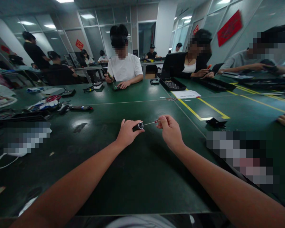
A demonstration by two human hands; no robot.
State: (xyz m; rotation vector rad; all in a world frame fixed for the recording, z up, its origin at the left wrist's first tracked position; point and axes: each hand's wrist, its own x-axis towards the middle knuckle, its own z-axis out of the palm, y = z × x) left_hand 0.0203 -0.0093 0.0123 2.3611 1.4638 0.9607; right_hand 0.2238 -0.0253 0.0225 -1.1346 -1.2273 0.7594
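Note:
Above the middle of the green table, my left hand point(129, 132) is closed around a short black cylinder point(138, 126) with a pale ring at its open end, which faces right. My right hand point(170, 130) pinches the small red handle of a thin screwdriver point(149, 123). Its slim metal shaft points left and reaches the ringed end of the cylinder. Whether the tip is inside or only touching the rim, I cannot tell. My fingers hide most of the screwdriver's handle and part of the cylinder.
A dark pen-like tool point(80, 108) and tangled cables point(53, 98) lie at the left. To the right are a small black part point(216, 122), yellow tape lines point(190, 109) and a white paper sheet point(186, 94). Across the table, people work beside black trays point(172, 85).

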